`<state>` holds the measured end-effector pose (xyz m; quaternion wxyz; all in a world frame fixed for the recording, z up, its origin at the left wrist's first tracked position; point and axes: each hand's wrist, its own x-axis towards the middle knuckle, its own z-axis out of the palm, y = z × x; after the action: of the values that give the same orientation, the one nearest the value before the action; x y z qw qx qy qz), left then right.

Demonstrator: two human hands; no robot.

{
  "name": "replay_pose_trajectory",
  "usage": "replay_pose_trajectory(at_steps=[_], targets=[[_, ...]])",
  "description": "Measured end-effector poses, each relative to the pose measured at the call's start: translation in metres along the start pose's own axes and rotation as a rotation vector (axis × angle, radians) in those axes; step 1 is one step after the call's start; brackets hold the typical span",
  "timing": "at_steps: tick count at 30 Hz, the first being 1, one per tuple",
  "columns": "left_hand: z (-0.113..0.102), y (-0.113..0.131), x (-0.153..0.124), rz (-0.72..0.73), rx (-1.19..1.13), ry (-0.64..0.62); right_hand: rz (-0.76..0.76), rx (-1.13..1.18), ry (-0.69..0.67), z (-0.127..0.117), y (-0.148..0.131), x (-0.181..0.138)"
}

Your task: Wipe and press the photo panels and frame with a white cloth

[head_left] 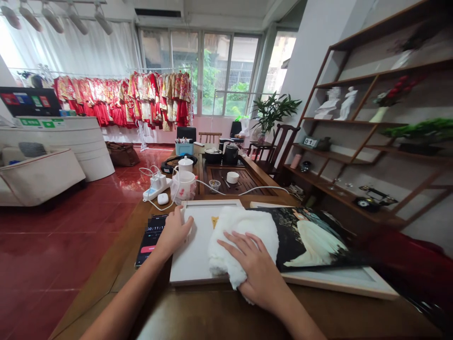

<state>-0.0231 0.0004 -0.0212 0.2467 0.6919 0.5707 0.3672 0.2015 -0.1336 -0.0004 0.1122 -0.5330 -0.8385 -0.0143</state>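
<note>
A shallow wooden picture frame [198, 264] with a white panel lies flat on the wooden table in front of me. My left hand [177, 231] grips its left edge near the far corner, thumb over the panel. My right hand [256, 264] is pressed on a fluffy white cloth [244, 222], fingers spread across it and the near end of the cloth bunched under the palm. The cloth covers the panel's right part. A small yellow mark [214, 221] shows beside it. To the right, a dark photo print [314, 241] with a pale gown lies over a second frame [375, 283].
A phone [151, 241] showing a timer lies left of the frame. Behind are a pinkish jar [183, 186], a white lidded cup [185, 164], a power strip [155, 188] with cables, and a tea tray [226, 177]. Shelves [348, 120] stand at right.
</note>
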Motion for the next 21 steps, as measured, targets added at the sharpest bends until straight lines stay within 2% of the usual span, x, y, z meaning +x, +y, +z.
replay_pose_trajectory(at_steps=[9,21], targets=[[0.003,-0.007,0.008,-0.009,-0.245,0.08,-0.043,-0.039,0.121,0.01,0.005,0.007],[0.005,-0.006,0.006,-0.001,-0.306,0.083,-0.099,-0.047,0.196,0.014,0.007,0.009]])
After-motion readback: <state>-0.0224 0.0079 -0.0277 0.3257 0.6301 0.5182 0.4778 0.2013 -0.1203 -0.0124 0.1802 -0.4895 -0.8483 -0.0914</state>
